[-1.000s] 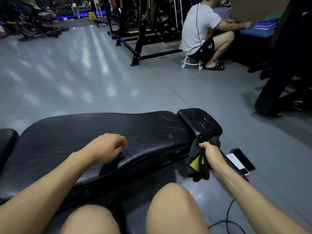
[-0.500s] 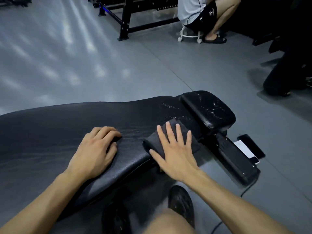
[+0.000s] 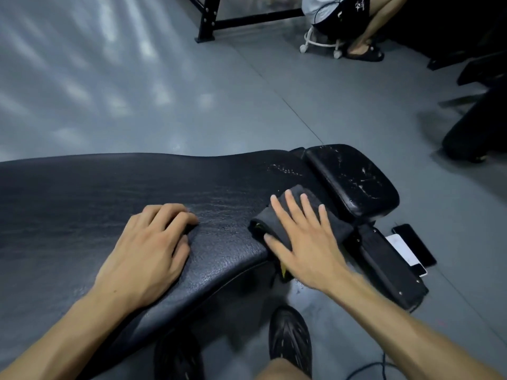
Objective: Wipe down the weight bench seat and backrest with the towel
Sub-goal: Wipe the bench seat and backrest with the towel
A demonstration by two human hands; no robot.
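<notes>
A long black padded backrest lies flat across the view, and the smaller cracked black seat pad joins it at the right. A folded dark grey towel with a bit of yellow at its edge lies on the backrest's right end. My right hand presses flat on the towel with straight, spread fingers. My left hand rests on the backrest's near edge, its fingers bent against the pad, holding nothing.
Two phones lie on the grey floor right of the bench frame. My black shoes stand under the bench. A seated person on a wheeled stool and a black rack base are farther back.
My right hand lifted the towel from beside the bench frame onto the backrest and now presses it flat. My left fist lowered onto the pad. My view tilted downward.
</notes>
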